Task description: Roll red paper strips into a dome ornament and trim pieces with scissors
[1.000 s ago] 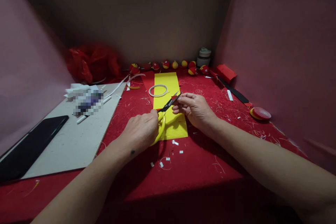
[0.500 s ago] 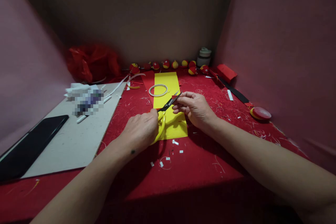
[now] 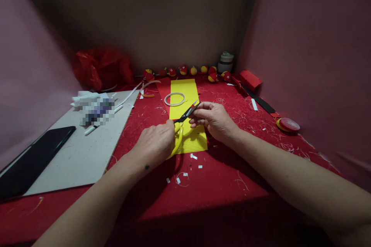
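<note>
My left hand is closed around the yellow handles of a pair of scissors. Their dark blades point up and to the right, slightly parted, with the tips at my right hand. Thumb and forefinger of that hand pinch a small red piece, mostly hidden now behind the blades and fingers. Beneath both hands lies a ribbed yellow sheet, with a narrow roll of tape resting on its far part. A red sheet sticks out from under its left side.
Several small red and yellow balls line the back, beside a lidded jar. A grey board at left carries a black phone and a white pen. Threads and paper scraps litter the red cloth; a round tape roll sits right.
The small red piece between the blades shows less than before. My right fingers have shifted very slightly; the scissors and my left hand stay in nearly the same place.
</note>
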{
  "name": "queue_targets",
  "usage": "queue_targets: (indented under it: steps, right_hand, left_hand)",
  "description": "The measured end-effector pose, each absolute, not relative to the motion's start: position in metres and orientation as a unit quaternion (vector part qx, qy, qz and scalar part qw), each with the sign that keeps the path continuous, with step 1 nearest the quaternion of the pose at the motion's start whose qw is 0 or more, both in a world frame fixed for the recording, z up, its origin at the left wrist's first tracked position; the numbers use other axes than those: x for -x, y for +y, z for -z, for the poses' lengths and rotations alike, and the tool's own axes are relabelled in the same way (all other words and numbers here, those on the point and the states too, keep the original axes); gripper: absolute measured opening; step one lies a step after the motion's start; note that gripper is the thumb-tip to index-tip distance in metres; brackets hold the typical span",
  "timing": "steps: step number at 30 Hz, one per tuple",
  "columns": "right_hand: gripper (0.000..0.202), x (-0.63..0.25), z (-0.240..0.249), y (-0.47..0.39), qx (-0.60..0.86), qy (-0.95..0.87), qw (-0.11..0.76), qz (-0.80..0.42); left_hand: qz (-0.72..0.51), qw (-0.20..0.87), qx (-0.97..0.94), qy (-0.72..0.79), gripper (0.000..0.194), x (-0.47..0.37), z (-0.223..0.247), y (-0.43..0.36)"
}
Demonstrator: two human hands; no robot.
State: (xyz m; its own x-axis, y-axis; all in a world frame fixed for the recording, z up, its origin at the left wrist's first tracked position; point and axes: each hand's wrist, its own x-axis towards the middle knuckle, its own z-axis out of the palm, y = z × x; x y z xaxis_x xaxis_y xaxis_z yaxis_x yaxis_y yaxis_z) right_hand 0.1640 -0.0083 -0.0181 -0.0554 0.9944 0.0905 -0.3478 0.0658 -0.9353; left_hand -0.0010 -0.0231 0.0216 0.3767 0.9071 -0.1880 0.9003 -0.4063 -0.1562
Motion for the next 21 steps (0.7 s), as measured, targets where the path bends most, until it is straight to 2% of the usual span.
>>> queue_targets:
  steps: [7, 10, 21]
  right_hand:
    - [0.003, -0.1713, 0.0089, -0.0068, 0.403, -0.464, 0.602, -0.509]
    - [0.007, -0.1715, 0.0084, -0.0065, 0.42, -0.484, 0.593, -0.487]
    - [0.006, -0.1691, 0.0131, -0.0052, 0.423, -0.473, 0.568, -0.524]
  left_hand:
    - [-0.122, 0.026, 0.832, -0.541, 0.022, 0.0028, -0.0198, -0.0218]
    - [-0.119, 0.024, 0.832, -0.541, 0.022, 0.0032, -0.0188, -0.0213]
    - [-0.123, 0.021, 0.832, -0.541, 0.023, 0.0031, -0.018, -0.0211]
